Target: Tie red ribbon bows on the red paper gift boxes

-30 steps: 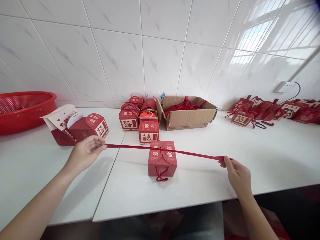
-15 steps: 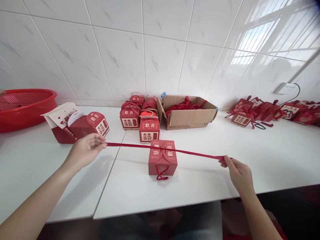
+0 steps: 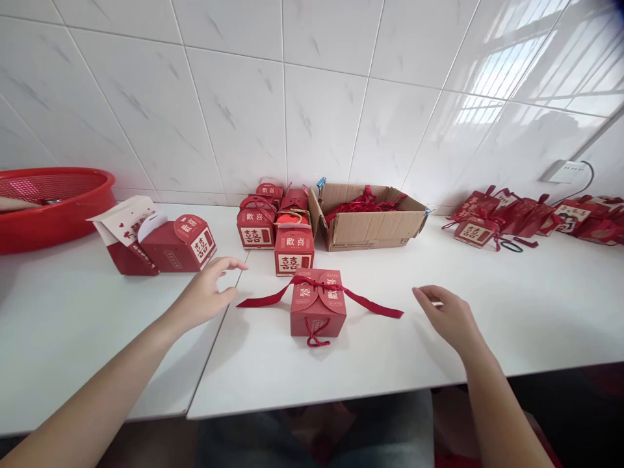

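A red gift box (image 3: 318, 318) stands on the white table, its rounded top flaps meeting in the middle and a twisted red cord hanging on its near face. Across the top runs a red ribbon (image 3: 369, 303), threaded at the centre, with both loose ends spread out to the sides. My left hand (image 3: 207, 292) hovers beyond the ribbon's left end, thumb and fingers apart, holding nothing. Off the right end, my right hand (image 3: 446, 315) is also free of the ribbon; its fingers are bent, with a gap between thumb and forefinger.
Behind the box are several finished-looking red boxes (image 3: 294, 242) and a cardboard carton (image 3: 375, 231) of red ribbons. Two more boxes (image 3: 170, 246) sit left, near a red plastic basket (image 3: 58, 224) with another person's arm over it. Scissors (image 3: 511, 246) lie right, by several red bags (image 3: 526, 218).
Both hands have let go of the ribbon ends. The ribbon, pulled taut before, now droops to either side of the box.
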A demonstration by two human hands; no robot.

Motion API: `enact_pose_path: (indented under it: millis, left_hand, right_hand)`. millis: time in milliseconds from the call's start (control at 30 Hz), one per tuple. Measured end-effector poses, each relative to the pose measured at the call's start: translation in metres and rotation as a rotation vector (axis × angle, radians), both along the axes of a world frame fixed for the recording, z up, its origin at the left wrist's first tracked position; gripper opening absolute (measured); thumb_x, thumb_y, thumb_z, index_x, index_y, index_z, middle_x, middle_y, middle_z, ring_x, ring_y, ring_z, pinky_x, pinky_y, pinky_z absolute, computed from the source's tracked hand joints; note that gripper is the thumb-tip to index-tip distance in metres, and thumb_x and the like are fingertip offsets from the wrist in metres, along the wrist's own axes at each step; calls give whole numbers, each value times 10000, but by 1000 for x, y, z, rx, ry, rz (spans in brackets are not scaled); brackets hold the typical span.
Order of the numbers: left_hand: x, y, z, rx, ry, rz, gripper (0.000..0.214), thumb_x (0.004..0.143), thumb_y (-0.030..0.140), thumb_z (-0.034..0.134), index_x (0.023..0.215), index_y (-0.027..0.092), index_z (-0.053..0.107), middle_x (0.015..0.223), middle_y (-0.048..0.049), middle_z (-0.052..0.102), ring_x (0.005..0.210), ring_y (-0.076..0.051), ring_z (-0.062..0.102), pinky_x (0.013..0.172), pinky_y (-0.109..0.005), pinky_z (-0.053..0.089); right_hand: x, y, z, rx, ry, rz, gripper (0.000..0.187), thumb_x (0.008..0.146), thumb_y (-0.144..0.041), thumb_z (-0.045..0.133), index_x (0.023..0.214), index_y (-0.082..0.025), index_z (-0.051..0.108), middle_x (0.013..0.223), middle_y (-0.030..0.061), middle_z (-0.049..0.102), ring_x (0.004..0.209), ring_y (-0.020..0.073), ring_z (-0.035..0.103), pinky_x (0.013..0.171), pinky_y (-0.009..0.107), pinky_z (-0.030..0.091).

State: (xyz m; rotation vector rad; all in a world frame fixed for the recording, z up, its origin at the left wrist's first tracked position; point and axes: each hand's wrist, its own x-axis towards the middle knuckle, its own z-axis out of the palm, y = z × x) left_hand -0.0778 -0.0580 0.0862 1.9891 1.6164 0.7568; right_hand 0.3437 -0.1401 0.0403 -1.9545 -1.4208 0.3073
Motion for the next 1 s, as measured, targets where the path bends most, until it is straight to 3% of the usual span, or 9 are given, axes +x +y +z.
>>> enact_pose_path:
  millis: [100, 200, 333, 433, 567, 767, 867, 1000]
  left_hand:
    - [32, -4, 8, -76, -123, -127, 347, 748, 447, 525, 1009, 218, 532, 1179, -75, 568, 1160, -271, 501, 1001, -405, 396]
    - [60, -3, 4, -137, -217, -252, 400, 775, 551, 552, 984, 212, 513, 1125, -82, 583, 1135, -258, 516, 982, -399, 410]
    - [78, 6, -9, -192, -229, -286, 454, 738, 580, 617, 940, 204, 461, 903, -32, 580, 839, -194, 577, 771, -338, 472]
    - [82, 9, -9, -247, -203, -264, 452, 731, 593, 616, 885, 201, 454, 736, 16, 531, 621, -137, 499, 584, -265, 418]
    - [85, 5, 2, -177, -142, -307, 409, 749, 575, 607, 709, 185, 490, 688, 21, 491, 636, -129, 457, 584, -243, 360]
    - [86, 1, 2, -130, -113, -279, 473, 850, 585, 457, 605, 187, 384, 594, 23, 383, 558, -126, 380, 541, -259, 306]
    - [87, 1, 2, 31, -22, -257, 338, 821, 488, 543, 676, 195, 456, 714, 4, 522, 664, -154, 482, 621, -276, 390]
    - [101, -5, 16, 310, -30, -268, 180, 783, 373, 591, 833, 209, 536, 925, -36, 594, 908, -207, 550, 804, -333, 444]
  right_hand:
    - [-34, 14, 12, 7, 160, 237, 377, 851, -533, 489, 960, -210, 650, 1050, 77, 679, 947, 216, 627, 806, 323, 494]
    - [-67, 31, 25, -74, 295, 450, 413, 860, -565, 484, 1004, -202, 618, 1079, 78, 659, 968, 198, 610, 832, 311, 477]
    - [-86, 57, 38, -333, 401, 672, 560, 855, -679, 384, 833, -174, 624, 899, 65, 668, 764, 166, 597, 695, 285, 458]
    - [-84, 74, 44, -469, 329, 805, 620, 824, -717, 390, 604, -166, 568, 633, 23, 587, 564, 120, 487, 638, 278, 406]
    - [-76, 84, 41, -509, 405, 923, 570, 828, -662, 465, 544, -169, 516, 541, -17, 485, 508, 93, 393, 589, 259, 346]
    - [-63, 84, 28, -445, 836, 1023, 330, 791, -448, 662, 649, -158, 595, 597, -20, 527, 590, 96, 470, 611, 236, 370]
    - [-59, 84, 27, -375, 1035, 982, 200, 758, -348, 713, 810, -160, 670, 633, -16, 562, 602, 92, 506, 611, 230, 401]
    - [-61, 80, 30, -336, 1175, 954, 234, 738, -290, 731, 942, -182, 697, 705, -11, 609, 611, 76, 540, 624, 217, 443]
